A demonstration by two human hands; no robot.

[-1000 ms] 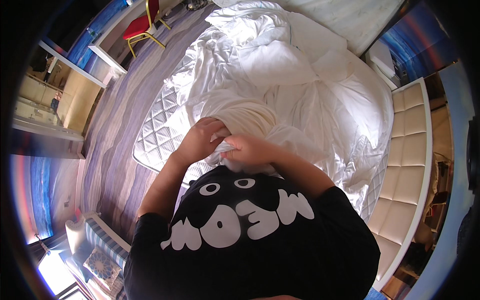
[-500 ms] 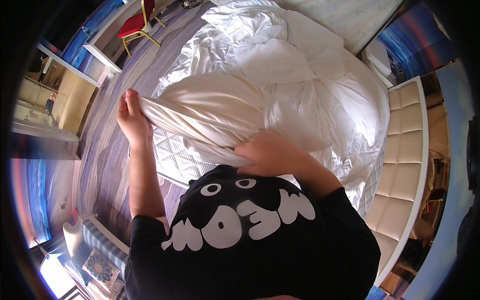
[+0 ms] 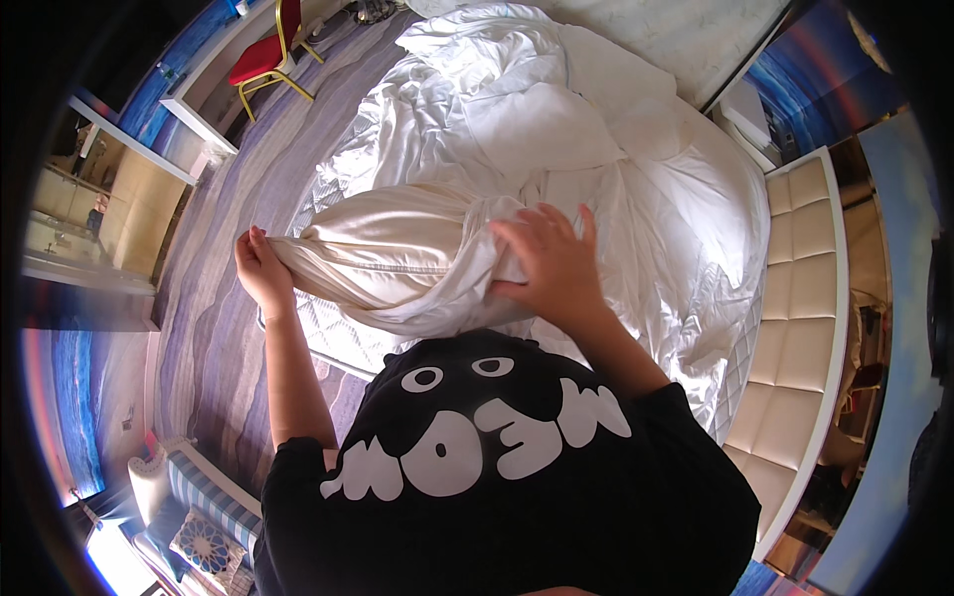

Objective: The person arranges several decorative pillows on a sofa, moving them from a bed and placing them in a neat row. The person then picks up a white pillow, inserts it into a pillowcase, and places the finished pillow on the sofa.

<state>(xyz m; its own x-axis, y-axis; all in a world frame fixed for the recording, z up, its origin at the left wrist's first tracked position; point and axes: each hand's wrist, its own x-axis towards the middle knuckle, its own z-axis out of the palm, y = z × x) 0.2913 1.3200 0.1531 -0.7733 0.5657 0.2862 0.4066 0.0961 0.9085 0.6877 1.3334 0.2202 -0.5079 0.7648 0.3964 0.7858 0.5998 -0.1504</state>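
Note:
A cream pillow [image 3: 383, 233] with a seam along its side lies across the near part of the bed. White cloth, like a pillowcase [image 3: 477, 233], is bunched round its right end. My left hand [image 3: 262, 275] is closed on the pillow's left corner, pulling the fabric into folds. Over the white cloth at the other end, my right hand [image 3: 549, 260] has its fingers spread. Its fingertips and thumb are at the cloth; whether they press on it is hard to tell.
Rumpled white bedding [image 3: 527, 114] covers much of the mattress [image 3: 333, 333]. A padded beige headboard [image 3: 795, 298] runs along the right. At the left are a wood-patterned floor [image 3: 214, 268], a red chair [image 3: 260, 58] with gold legs and a striped sofa [image 3: 214, 497].
My left hand has come down a little with the pillow corner. My right hand has let go of the near edge and moved up over the white cloth, fingers spreading. The pillow's seam now shows.

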